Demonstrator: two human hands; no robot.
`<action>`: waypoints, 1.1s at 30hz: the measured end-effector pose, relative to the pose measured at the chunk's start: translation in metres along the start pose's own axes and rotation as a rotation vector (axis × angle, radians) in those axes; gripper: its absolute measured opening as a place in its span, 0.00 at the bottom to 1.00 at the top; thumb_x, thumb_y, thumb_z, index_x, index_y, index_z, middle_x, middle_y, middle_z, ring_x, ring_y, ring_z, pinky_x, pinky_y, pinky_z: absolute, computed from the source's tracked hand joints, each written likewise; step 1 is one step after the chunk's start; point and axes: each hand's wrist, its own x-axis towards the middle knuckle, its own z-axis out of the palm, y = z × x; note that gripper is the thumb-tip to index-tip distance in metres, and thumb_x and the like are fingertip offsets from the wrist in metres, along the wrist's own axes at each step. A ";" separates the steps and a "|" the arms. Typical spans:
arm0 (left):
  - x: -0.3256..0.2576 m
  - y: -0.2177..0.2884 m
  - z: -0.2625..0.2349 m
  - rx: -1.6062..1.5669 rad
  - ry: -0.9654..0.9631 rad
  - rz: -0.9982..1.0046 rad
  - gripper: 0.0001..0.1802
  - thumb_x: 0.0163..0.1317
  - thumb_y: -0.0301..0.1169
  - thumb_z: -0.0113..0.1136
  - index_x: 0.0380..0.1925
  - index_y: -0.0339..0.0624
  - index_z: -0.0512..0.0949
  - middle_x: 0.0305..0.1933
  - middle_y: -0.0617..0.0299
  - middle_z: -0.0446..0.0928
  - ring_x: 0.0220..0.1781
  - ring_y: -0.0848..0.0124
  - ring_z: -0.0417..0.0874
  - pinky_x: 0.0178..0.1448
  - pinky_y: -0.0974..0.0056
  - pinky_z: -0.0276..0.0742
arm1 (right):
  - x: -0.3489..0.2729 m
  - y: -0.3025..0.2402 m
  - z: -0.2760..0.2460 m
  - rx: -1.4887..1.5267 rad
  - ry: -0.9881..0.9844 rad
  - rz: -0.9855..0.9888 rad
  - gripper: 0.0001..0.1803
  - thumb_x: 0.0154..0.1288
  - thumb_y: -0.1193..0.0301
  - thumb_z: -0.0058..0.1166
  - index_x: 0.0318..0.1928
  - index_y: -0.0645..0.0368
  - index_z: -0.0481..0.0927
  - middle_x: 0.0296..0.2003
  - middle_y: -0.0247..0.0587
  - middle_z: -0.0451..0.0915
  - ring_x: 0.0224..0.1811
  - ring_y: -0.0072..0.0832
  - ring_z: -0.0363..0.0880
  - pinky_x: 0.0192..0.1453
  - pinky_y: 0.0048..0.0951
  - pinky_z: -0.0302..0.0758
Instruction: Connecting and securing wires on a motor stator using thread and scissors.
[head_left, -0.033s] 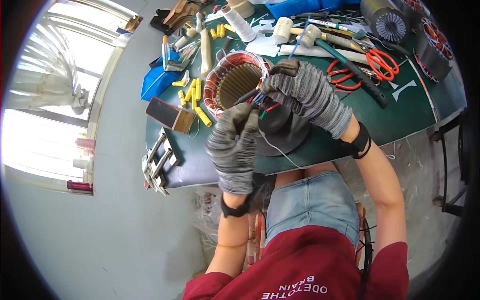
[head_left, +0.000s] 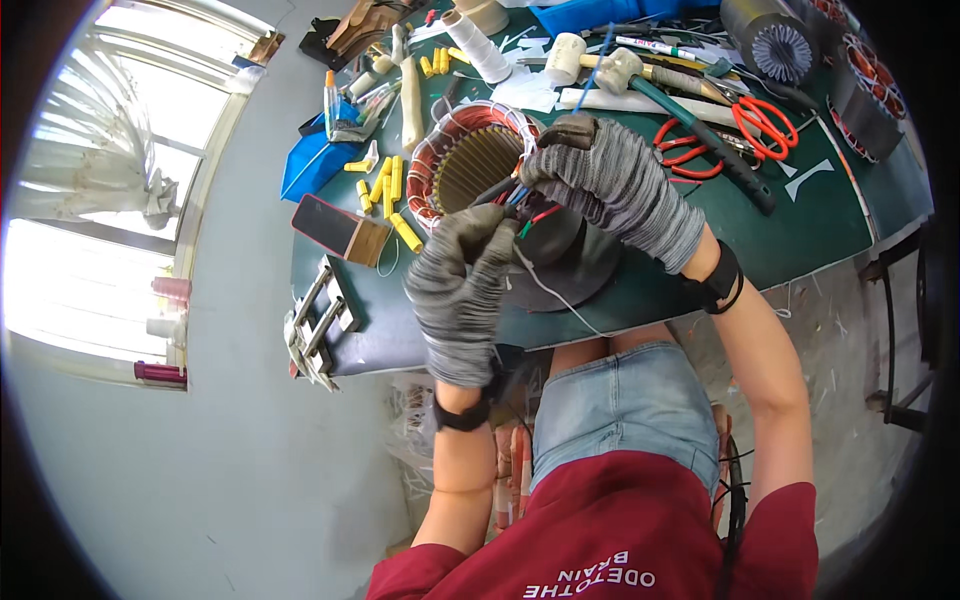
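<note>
A motor stator [head_left: 420, 178], with red copper windings laced in white around a slotted core, leans on a dark round stand [head_left: 583, 277] at the green table's near side. Its bundle of lead wires [head_left: 516, 198], blue, black, red and green, comes out at the right rim. Both hands wear grey knitted gloves with dark fingertips. My left hand [head_left: 460, 290] is closed at the lower side of the bundle, thumb and fingers pinching the wires. Across from it, my right hand [head_left: 618, 195] pinches the same bundle from above. The exact strands between the fingertips are hidden.
Red-handled scissors [head_left: 765, 128], a mallet [head_left: 700, 140] and a thread spool [head_left: 476, 48] lie behind. Yellow sleeves [head_left: 397, 180], a phone [head_left: 325, 225] against a wooden block, and a metal frame [head_left: 325, 305] sit left. More stator cores [head_left: 768, 45] stand at the far right.
My left hand and wrist have shifted slightly left. My right hand stays almost in place, and the stator has not moved.
</note>
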 end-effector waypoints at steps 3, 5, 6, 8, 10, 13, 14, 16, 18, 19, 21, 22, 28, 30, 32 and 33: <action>0.011 0.002 -0.013 -0.108 -0.211 -0.081 0.08 0.55 0.23 0.61 0.35 0.36 0.77 0.31 0.67 0.78 0.29 0.82 0.74 0.33 0.76 0.71 | 0.003 0.005 0.001 0.088 0.047 -0.056 0.10 0.59 0.61 0.50 0.37 0.50 0.78 0.36 0.38 0.77 0.36 0.35 0.76 0.38 0.34 0.74; 0.011 0.000 -0.011 -0.132 -0.182 -0.039 0.07 0.55 0.23 0.61 0.35 0.36 0.77 0.31 0.67 0.78 0.29 0.82 0.74 0.34 0.76 0.71 | 0.003 0.006 0.002 0.069 0.021 -0.058 0.08 0.59 0.64 0.49 0.38 0.49 0.78 0.39 0.37 0.77 0.39 0.35 0.76 0.40 0.33 0.74; 0.010 -0.001 -0.007 -0.110 -0.120 -0.065 0.07 0.56 0.23 0.60 0.35 0.36 0.77 0.31 0.66 0.78 0.29 0.82 0.74 0.34 0.76 0.71 | 0.003 0.007 0.003 0.086 0.006 -0.052 0.08 0.59 0.64 0.49 0.38 0.49 0.78 0.39 0.37 0.77 0.39 0.35 0.76 0.40 0.33 0.74; 0.005 -0.004 0.004 -0.033 -0.117 0.017 0.07 0.58 0.25 0.58 0.35 0.34 0.76 0.29 0.64 0.77 0.22 0.84 0.70 0.24 0.78 0.66 | 0.002 0.007 0.002 -0.158 -0.007 -0.226 0.09 0.58 0.66 0.48 0.40 0.47 0.77 0.42 0.35 0.76 0.40 0.33 0.76 0.40 0.33 0.74; 0.007 -0.008 0.012 -0.049 -0.112 0.051 0.07 0.59 0.25 0.57 0.36 0.34 0.75 0.32 0.63 0.77 0.29 0.82 0.74 0.32 0.76 0.72 | 0.002 0.007 0.002 -0.161 -0.045 -0.187 0.11 0.57 0.66 0.47 0.42 0.45 0.76 0.42 0.34 0.75 0.41 0.31 0.75 0.38 0.32 0.74; 0.005 -0.009 0.013 0.011 -0.107 0.074 0.08 0.58 0.25 0.57 0.37 0.34 0.74 0.34 0.61 0.77 0.35 0.80 0.76 0.39 0.74 0.75 | 0.002 0.007 0.001 -0.159 -0.019 -0.185 0.10 0.59 0.65 0.47 0.41 0.47 0.75 0.38 0.34 0.75 0.39 0.31 0.75 0.35 0.31 0.73; 0.004 -0.009 0.012 0.028 -0.124 0.066 0.08 0.58 0.25 0.57 0.37 0.34 0.74 0.34 0.61 0.77 0.35 0.80 0.76 0.39 0.74 0.75 | 0.003 0.007 0.001 -0.150 -0.026 -0.206 0.10 0.59 0.65 0.47 0.41 0.47 0.75 0.38 0.34 0.75 0.39 0.31 0.75 0.35 0.31 0.73; 0.000 -0.009 0.010 0.067 0.026 0.121 0.08 0.58 0.23 0.57 0.38 0.35 0.73 0.32 0.61 0.77 0.30 0.81 0.76 0.34 0.75 0.74 | 0.003 0.007 0.002 -0.099 -0.059 -0.125 0.09 0.60 0.65 0.46 0.39 0.50 0.75 0.38 0.36 0.75 0.38 0.32 0.76 0.34 0.31 0.73; -0.003 -0.010 0.008 0.098 0.054 0.077 0.07 0.57 0.22 0.57 0.37 0.36 0.73 0.29 0.62 0.77 0.24 0.81 0.75 0.28 0.75 0.73 | 0.003 0.007 0.003 -0.073 -0.047 -0.114 0.09 0.60 0.64 0.47 0.39 0.51 0.75 0.37 0.37 0.75 0.37 0.33 0.76 0.34 0.31 0.73; -0.003 -0.010 0.007 -0.017 0.023 0.055 0.07 0.58 0.22 0.57 0.36 0.36 0.73 0.28 0.62 0.76 0.22 0.81 0.74 0.26 0.75 0.71 | 0.003 0.008 0.004 -0.068 -0.046 -0.105 0.09 0.60 0.64 0.47 0.38 0.52 0.75 0.37 0.38 0.75 0.36 0.33 0.75 0.34 0.32 0.73; -0.001 -0.012 0.006 -0.028 -0.017 0.025 0.06 0.58 0.24 0.57 0.35 0.36 0.73 0.26 0.63 0.76 0.20 0.80 0.73 0.25 0.76 0.70 | 0.002 0.008 0.007 -0.016 -0.031 -0.104 0.09 0.60 0.64 0.47 0.38 0.52 0.75 0.36 0.39 0.75 0.35 0.34 0.75 0.34 0.32 0.73; 0.000 -0.013 0.006 -0.024 -0.013 0.018 0.06 0.58 0.24 0.57 0.35 0.36 0.73 0.26 0.63 0.76 0.20 0.80 0.73 0.25 0.76 0.70 | 0.002 0.007 0.007 -0.020 0.006 -0.088 0.09 0.60 0.64 0.48 0.38 0.52 0.75 0.36 0.39 0.76 0.34 0.35 0.75 0.34 0.33 0.73; -0.005 -0.013 0.003 -0.084 0.019 0.067 0.14 0.56 0.26 0.59 0.42 0.36 0.71 0.31 0.63 0.76 0.23 0.82 0.73 0.25 0.76 0.69 | -0.011 -0.024 -0.004 0.566 0.242 0.296 0.13 0.65 0.70 0.40 0.49 0.54 0.72 0.37 0.40 0.77 0.39 0.29 0.77 0.38 0.28 0.72; -0.020 -0.012 0.003 0.057 0.215 0.174 0.16 0.53 0.24 0.59 0.43 0.38 0.71 0.35 0.61 0.75 0.28 0.78 0.75 0.32 0.73 0.70 | -0.025 -0.042 -0.019 1.391 0.203 0.759 0.15 0.67 0.68 0.40 0.53 0.52 0.69 0.41 0.39 0.77 0.45 0.28 0.75 0.45 0.30 0.71; -0.042 -0.012 0.008 -0.062 0.070 0.354 0.19 0.49 0.27 0.64 0.43 0.39 0.72 0.39 0.59 0.75 0.34 0.71 0.76 0.40 0.66 0.70 | -0.037 -0.066 -0.022 1.838 0.300 0.921 0.18 0.69 0.65 0.39 0.58 0.50 0.64 0.46 0.40 0.75 0.50 0.29 0.73 0.51 0.33 0.69; -0.050 -0.013 0.009 0.131 -0.043 0.408 0.19 0.49 0.24 0.63 0.43 0.38 0.72 0.39 0.59 0.74 0.33 0.71 0.75 0.41 0.67 0.71 | -0.042 -0.077 -0.021 2.013 0.450 1.103 0.20 0.70 0.64 0.38 0.61 0.48 0.61 0.50 0.41 0.73 0.53 0.30 0.71 0.56 0.35 0.68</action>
